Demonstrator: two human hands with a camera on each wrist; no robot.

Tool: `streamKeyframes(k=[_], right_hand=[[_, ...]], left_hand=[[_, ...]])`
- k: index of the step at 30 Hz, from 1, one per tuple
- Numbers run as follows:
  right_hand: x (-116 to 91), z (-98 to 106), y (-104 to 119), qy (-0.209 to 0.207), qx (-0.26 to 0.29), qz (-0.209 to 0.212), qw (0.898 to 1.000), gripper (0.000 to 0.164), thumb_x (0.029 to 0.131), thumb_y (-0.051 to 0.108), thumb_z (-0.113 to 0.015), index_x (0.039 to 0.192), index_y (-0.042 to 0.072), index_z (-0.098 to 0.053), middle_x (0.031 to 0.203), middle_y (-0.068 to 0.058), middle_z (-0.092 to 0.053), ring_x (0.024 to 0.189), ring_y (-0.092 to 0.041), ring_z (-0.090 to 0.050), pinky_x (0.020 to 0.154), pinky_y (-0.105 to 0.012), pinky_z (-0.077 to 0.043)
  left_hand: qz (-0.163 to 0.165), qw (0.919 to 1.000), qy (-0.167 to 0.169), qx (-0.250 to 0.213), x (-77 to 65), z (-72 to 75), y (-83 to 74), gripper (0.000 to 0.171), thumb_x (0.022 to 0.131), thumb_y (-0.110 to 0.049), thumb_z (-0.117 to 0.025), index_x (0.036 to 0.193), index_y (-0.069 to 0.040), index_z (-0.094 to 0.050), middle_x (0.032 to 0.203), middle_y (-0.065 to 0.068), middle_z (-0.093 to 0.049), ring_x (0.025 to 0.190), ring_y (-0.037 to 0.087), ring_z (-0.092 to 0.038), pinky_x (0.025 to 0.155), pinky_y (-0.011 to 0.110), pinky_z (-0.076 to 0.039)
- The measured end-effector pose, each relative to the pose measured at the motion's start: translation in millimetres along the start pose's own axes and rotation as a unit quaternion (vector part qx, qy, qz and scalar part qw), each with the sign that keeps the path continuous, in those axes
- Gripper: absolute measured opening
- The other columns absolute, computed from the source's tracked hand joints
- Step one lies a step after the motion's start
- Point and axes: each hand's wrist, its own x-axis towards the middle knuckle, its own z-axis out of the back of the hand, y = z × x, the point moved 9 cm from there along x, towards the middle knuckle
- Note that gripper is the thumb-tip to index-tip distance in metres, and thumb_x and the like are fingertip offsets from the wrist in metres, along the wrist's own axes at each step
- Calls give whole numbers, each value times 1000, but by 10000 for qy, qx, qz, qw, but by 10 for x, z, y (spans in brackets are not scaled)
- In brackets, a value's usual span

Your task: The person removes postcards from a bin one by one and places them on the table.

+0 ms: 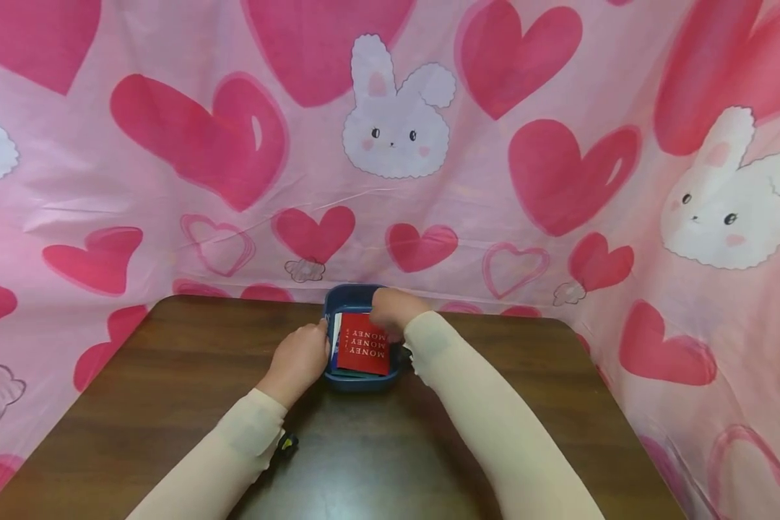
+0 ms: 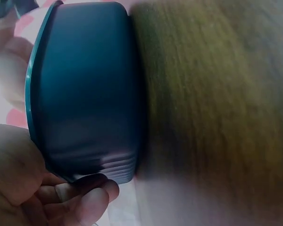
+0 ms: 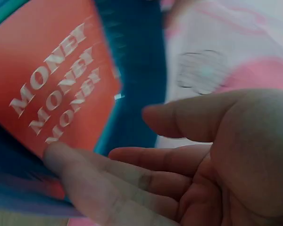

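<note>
A blue plastic bin point(image 1: 362, 386) stands at the far side of the table. Inside it lies a red booklet point(image 1: 362, 355) printed with MONEY several times, on top of other flat items whose white and green edges show. My left hand point(image 1: 302, 360) grips the bin's left side; in the left wrist view its fingers curl against the ribbed end of the outer wall point(image 2: 85, 84). Over the bin's right side reaches my right hand point(image 1: 393, 310). In the right wrist view its thumb stands apart from the loosely extended fingers point(image 3: 92, 183), one fingertip overlapping the booklet's edge.
A brown wooden table point(image 1: 188, 375) carries the bin. Directly behind it hangs a pink curtain point(image 1: 312, 180) with hearts and rabbits, which also covers both sides. A small dark object with a yellow-green mark point(image 1: 288, 442) shows beside the left sleeve.
</note>
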Motion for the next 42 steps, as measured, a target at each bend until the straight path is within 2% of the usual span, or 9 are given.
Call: streamKeyframes(k=[3,6,10,14,21,28,31,38,42], right_hand=[[126,-58,69,-198,-561,-283,9978,18,104,18,-74,113,5,-82,97,-9,-81,79,-22,-74,73,-37,-67],[348,-169,42,-445,-927,-504,9934,24,99,25,-84,118,11,-83,111,-5,-81,91,-21,-69,85,-39,-66],[726,-386,-70,-389,-1251,-613,9895,37,91,36,-93,120,14,-85,110,-1,-83,93,-20,-72,90,-43,-67],[889,-504,-94,-117,-1452,-618,9874,52,90,53,-93,126,15,-84,106,1,-82,93,-18,-73,97,-44,-66],[738,-498,12,94,-981,-855,9915,57,94,51,-92,134,12,-81,116,-4,-81,102,-22,-73,106,-44,-63],[445,-381,41,-87,292,-659,9974,50,93,39,-96,125,4,-79,98,-10,-79,77,-25,-77,66,-37,-68],[425,-366,14,26,606,-608,9963,47,94,34,-96,121,0,-78,95,-13,-80,72,-29,-81,63,-37,-69],[719,-465,-174,109,227,-822,9963,54,91,43,-96,123,4,-80,104,-12,-81,83,-29,-78,71,-42,-70],[584,-433,-74,179,384,-677,9968,49,92,36,-97,122,1,-78,102,-14,-81,80,-30,-81,70,-42,-71]], left_hand=[[-21,9999,-78,67,4,4,10,54,112,-26,-71,155,7,-63,134,28,-78,113,42,-80,104,63,-66],[-41,9997,-177,138,8,6,12,54,112,-26,-71,154,7,-64,130,27,-80,111,41,-81,102,61,-67],[-128,9990,-324,291,0,20,-6,52,111,-24,-71,152,7,-65,121,26,-81,104,40,-81,94,58,-69],[-221,9981,-435,385,-16,38,-30,48,110,-20,-71,149,8,-67,110,25,-81,97,40,-80,85,56,-70],[-285,9978,-501,336,-37,45,-53,46,109,-18,-72,146,10,-68,104,22,-80,93,38,-79,84,56,-70],[-205,9986,-408,280,-42,38,-45,51,109,-22,-74,148,10,-66,105,21,-80,91,36,-78,84,54,-71],[-222,9983,-432,319,-45,43,-52,51,109,-22,-74,147,11,-66,105,22,-80,91,36,-79,84,54,-71],[-317,9971,-553,414,-38,37,-52,44,108,-17,-72,143,10,-70,100,21,-79,87,36,-79,80,53,-71],[-291,9974,-537,370,-37,37,-52,46,107,-20,-75,143,9,-70,102,21,-80,90,37,-79,82,53,-71]])
